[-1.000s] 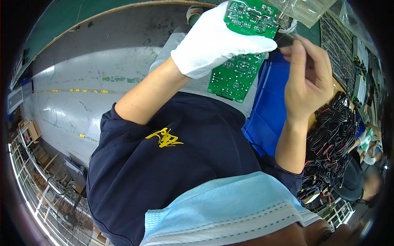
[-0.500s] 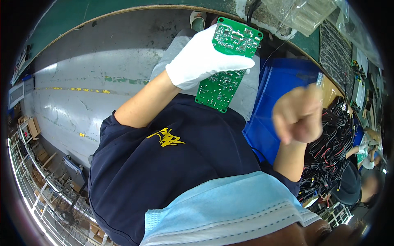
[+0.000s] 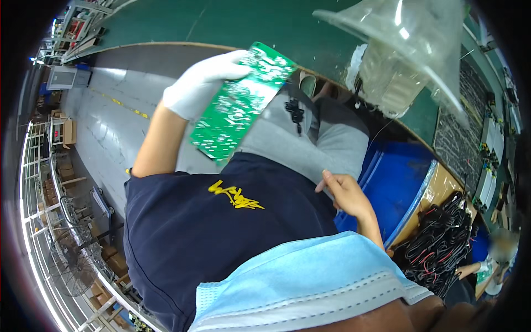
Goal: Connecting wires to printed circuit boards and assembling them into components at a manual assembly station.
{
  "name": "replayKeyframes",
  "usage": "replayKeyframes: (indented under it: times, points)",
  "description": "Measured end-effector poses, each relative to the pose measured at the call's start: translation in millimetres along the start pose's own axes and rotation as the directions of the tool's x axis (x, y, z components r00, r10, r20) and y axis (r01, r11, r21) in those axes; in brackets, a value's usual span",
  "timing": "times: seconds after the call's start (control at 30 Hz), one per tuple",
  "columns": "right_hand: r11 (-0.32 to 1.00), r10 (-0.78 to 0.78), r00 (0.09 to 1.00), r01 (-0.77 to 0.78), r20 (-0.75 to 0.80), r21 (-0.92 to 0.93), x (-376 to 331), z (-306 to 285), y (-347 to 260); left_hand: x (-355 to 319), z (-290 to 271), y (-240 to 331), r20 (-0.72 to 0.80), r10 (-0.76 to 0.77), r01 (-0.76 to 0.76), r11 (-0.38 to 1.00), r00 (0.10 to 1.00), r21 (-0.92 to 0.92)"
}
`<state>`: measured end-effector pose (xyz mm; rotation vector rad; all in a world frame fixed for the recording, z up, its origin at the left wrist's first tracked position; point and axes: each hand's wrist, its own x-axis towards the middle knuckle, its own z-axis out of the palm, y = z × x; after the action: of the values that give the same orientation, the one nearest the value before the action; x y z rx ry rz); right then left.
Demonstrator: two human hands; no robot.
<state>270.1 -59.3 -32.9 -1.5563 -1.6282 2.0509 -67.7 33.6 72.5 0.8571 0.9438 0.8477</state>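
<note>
Already in hand but not set down, the circuit board (image 3: 239, 110) is grasped in the left hand's (image 3: 203, 83) grip, clear of the worktop (image 3: 243, 25); the right hand's (image 3: 349, 195) loosely curled grip I cannot tell.

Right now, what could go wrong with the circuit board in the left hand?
Only the gloved left hand holds the board, and its lower end hangs free. If the grip slips, the board could fall onto the lap or the floor.

The right hand is bare and apart from the board. If it touches the soldered side, it might leave marks or get pricked.
</note>
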Motion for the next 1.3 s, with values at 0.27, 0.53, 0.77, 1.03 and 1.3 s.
replayKeyframes:
  times: [0.27,0.53,0.77,1.03,1.3]
  points:
    - [0.997,-0.020,0.999,0.018,0.027,0.076,5,-1,7,12,21,183,0.048,0.532,-0.402,0.575,0.846,0.713]
    - [0.999,0.030,0.996,-0.027,-0.080,0.043,8,-12,6,187,-58,280,0.196,0.958,0.004,-0.202,0.208,0.979]
    - [0.999,-0.031,0.996,0.032,-0.078,0.015,19,-13,23,291,-172,229,0.325,0.851,0.316,-0.468,0.411,0.825]
    - [0.983,-0.185,0.950,0.181,-0.253,-0.038,31,-17,46,322,-172,188,-0.143,0.880,0.412,-0.064,0.452,0.909]
    - [1.000,0.014,0.997,-0.015,-0.076,-0.016,26,-22,24,355,-264,171,0.131,0.931,0.095,-0.173,0.340,0.980]
